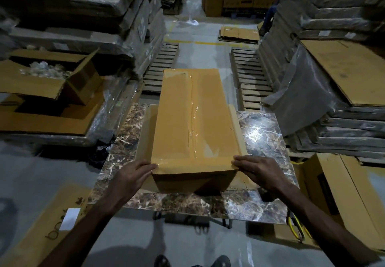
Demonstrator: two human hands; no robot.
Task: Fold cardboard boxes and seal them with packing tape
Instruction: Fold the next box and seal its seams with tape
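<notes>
Long tan cardboard box (187, 121), clear-taped, overhanging far edge of marbled brown counter (266, 133). Left hand (133, 175), right hand (260, 171): fingers (242, 160) pressed together, flat on near corners. Risk: tipping off under forward shove.

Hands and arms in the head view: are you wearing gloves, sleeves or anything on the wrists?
No gloves: the left hand and right hand are bare. The left forearm and right forearm are bare too, with no sleeve up to the frame edge. No watch or wristband shows.
</notes>
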